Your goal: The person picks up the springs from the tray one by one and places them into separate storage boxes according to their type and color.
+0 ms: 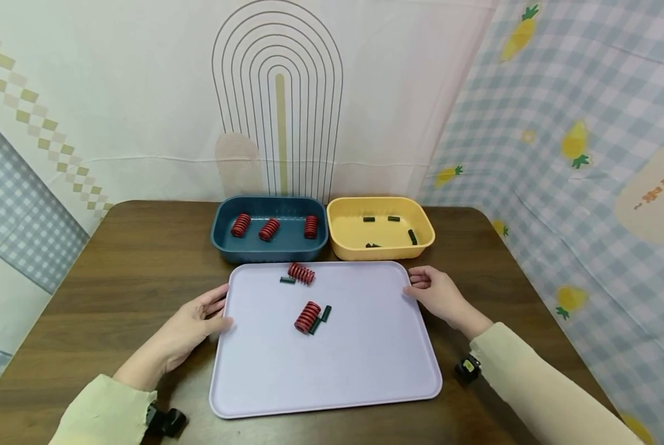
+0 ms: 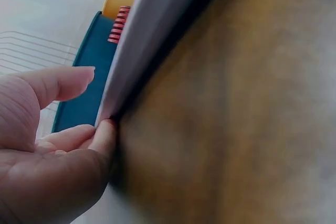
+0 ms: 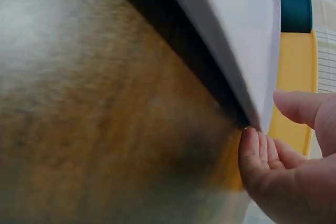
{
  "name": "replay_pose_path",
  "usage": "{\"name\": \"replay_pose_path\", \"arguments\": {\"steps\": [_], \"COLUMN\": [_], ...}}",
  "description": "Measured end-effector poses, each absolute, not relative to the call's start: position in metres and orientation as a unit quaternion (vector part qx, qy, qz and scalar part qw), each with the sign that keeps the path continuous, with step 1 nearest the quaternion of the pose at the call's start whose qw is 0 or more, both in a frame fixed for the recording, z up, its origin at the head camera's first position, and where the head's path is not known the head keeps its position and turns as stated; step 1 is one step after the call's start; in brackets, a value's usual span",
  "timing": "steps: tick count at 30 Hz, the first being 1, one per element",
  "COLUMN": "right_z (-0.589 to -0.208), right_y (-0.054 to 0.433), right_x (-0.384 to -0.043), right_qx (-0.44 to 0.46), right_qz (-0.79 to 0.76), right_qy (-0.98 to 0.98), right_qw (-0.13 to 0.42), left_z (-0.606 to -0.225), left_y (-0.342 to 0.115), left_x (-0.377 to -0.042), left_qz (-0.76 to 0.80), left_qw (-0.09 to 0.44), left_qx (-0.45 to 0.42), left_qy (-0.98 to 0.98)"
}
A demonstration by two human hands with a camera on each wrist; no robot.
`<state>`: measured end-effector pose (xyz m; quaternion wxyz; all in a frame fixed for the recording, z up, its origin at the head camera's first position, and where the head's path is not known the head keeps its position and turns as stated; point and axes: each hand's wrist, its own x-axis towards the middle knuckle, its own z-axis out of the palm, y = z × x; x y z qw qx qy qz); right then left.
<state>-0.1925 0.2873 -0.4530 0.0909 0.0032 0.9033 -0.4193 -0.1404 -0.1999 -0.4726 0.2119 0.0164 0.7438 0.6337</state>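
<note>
A pale lilac tray (image 1: 365, 371) lies on the table with two red coil springs (image 1: 307, 317) and several small dark green springs (image 1: 326, 313) on it. My left hand (image 1: 189, 327) holds the tray's left edge near the far corner. In the left wrist view its fingertips (image 2: 105, 132) curl at the rim's underside, the thumb above. At the far right corner, my right hand (image 1: 440, 296) holds the other edge. The right wrist view shows its curled fingertips (image 3: 252, 142) against the rim, with the thumb over the tray's upper side.
Behind the tray, a dark blue bin (image 1: 270, 254) holds three red springs. A yellow bin (image 1: 378, 253) with several small green springs stands directly to its right. Both are on a brown wooden table (image 1: 131, 266), before a patterned cloth backdrop (image 1: 387, 93).
</note>
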Motion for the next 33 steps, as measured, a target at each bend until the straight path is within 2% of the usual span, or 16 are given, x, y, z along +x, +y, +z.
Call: {"name": "replay_pose_path", "arguments": {"steps": [4,10,14,17,33], "right_z": [-0.455,-0.461,-0.467,-0.469,-0.468], "right_y": [0.290,0.295,0.301,0.302,0.304], "right_x": [-0.188,-0.184,-0.183,-0.183,-0.178], "right_qx": [0.006,-0.015,-0.028,-0.038,-0.049], "right_qz": [-0.425,-0.430,-0.436,-0.442,-0.460], "right_qy": [0.899,0.893,0.889,0.885,0.872], "right_qw": [0.111,0.128,0.138,0.141,0.161], "left_z": [-0.461,-0.435,-0.430,-0.434,-0.455], "left_y": [-0.195,-0.171,-0.146,-0.132,-0.089], "left_x": [-0.139,-0.132,-0.134,-0.138,-0.144], "left_qz": [0.582,0.499,0.515,0.528,0.567], "left_qw": [0.189,0.091,0.065,0.069,0.175], "left_qx": [0.034,0.096,0.125,0.137,0.136], "left_qy": [0.790,0.857,0.846,0.835,0.793]}}
